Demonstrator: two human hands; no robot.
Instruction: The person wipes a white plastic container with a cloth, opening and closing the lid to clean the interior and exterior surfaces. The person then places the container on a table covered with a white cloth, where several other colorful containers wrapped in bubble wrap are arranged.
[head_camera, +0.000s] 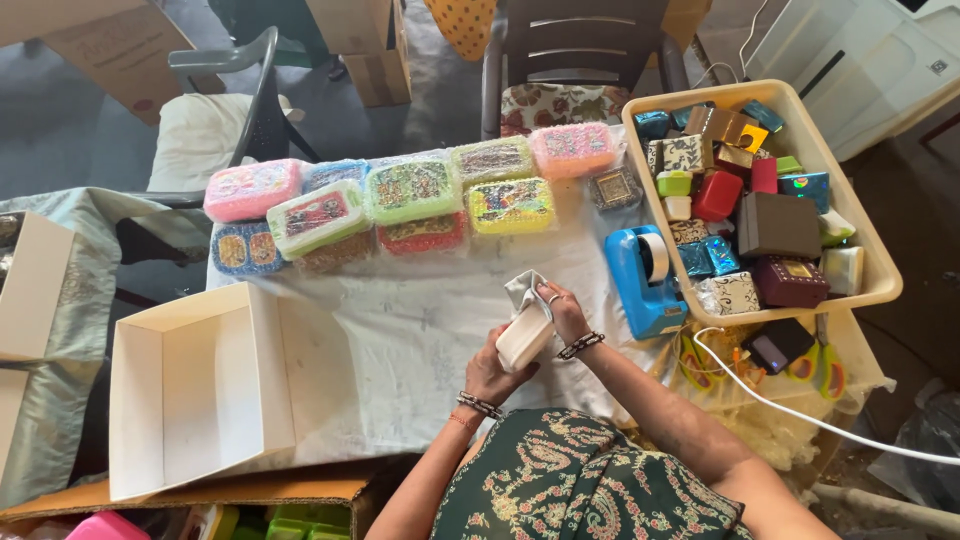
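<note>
**Hands wipe a small white box over the bench**

Left hand (490, 375) cups a small white box (524, 338) from below, fingers wrapped around its near end, so part of the box is hidden in the palm. The right hand (562, 308) pinches a pale cloth (523, 288) against the box's top edge; the fingertips are partly buried in the folds. Both hover just above the white bench cover (420, 330). Beyond them lie wrapped, beaded boxes (410, 190) in a cluster, their patterns too fine to make out. A blue tape dispenser (643, 268) stands just right of the hands, touching a cream tray (880, 280) crowded with small gift boxes. An open white carton (190, 385) sits to the left, its lower edge cut off.
</note>
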